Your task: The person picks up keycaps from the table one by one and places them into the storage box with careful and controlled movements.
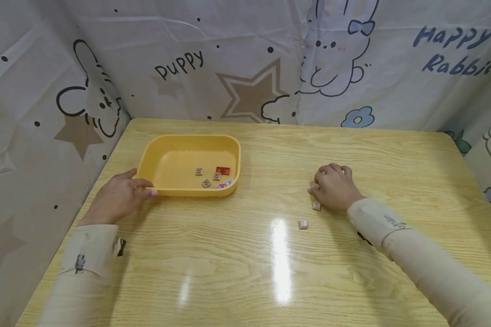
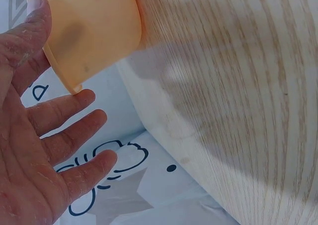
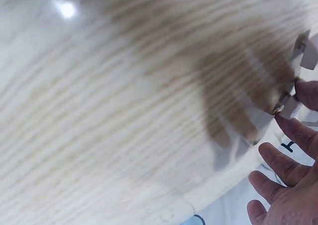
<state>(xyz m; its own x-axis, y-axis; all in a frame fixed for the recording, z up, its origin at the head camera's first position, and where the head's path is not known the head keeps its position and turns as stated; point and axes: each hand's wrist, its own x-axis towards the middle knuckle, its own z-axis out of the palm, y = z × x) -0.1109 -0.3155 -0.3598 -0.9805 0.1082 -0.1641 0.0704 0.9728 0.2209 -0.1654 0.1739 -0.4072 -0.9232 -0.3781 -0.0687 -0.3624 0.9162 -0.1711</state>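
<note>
My left hand (image 1: 120,195) holds the near left corner of a yellow plastic basin (image 1: 188,192), its rim between thumb and index finger. The other left fingers stick out loosely in the left wrist view. Small keycaps (image 1: 206,183) lie inside the basin, toward its right end, with a wider red keycap (image 1: 222,170) among them. To the right, my right hand (image 1: 336,187) pinches a pale keycap (image 3: 287,106) between thumb and index finger at the table top. A second pale keycap (image 1: 317,205) lies just beside that hand, and another keycap (image 1: 303,224) sits nearer me.
The wood-grain table (image 1: 212,263) carries everything. A printed cloth (image 1: 245,59) with cartoon animals and stars hangs along its back and sides. Bright reflections mark the table's near middle.
</note>
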